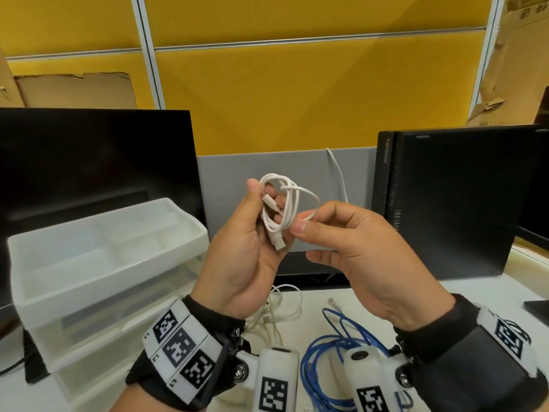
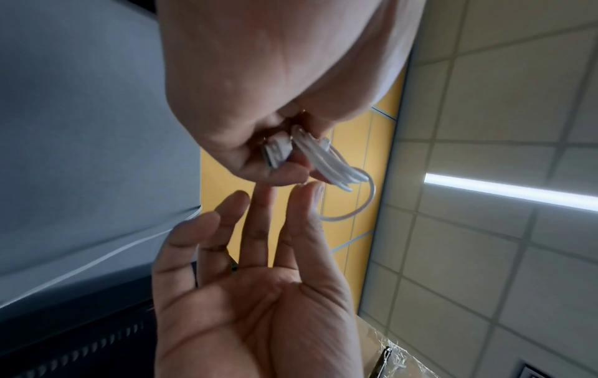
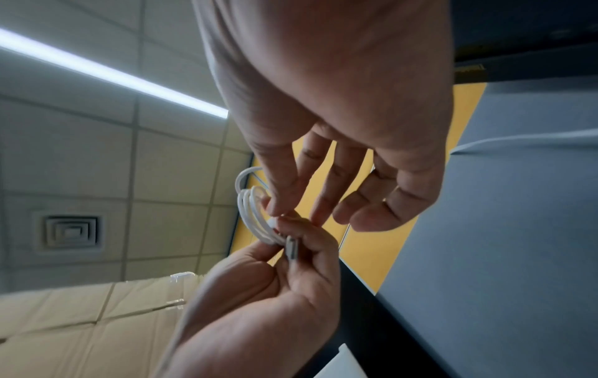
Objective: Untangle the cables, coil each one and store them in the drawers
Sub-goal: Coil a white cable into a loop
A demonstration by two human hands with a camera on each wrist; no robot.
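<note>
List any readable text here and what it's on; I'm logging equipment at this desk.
"ThinkCentre": vertical lettering on the front edge of the black desktop computer, faint, so my reading is tentative.
Dark print on the cardboard box at the top right: cut off and too blurred to read.
Square black-and-white markers on the wrist bands: patterns only, no words.
</note>
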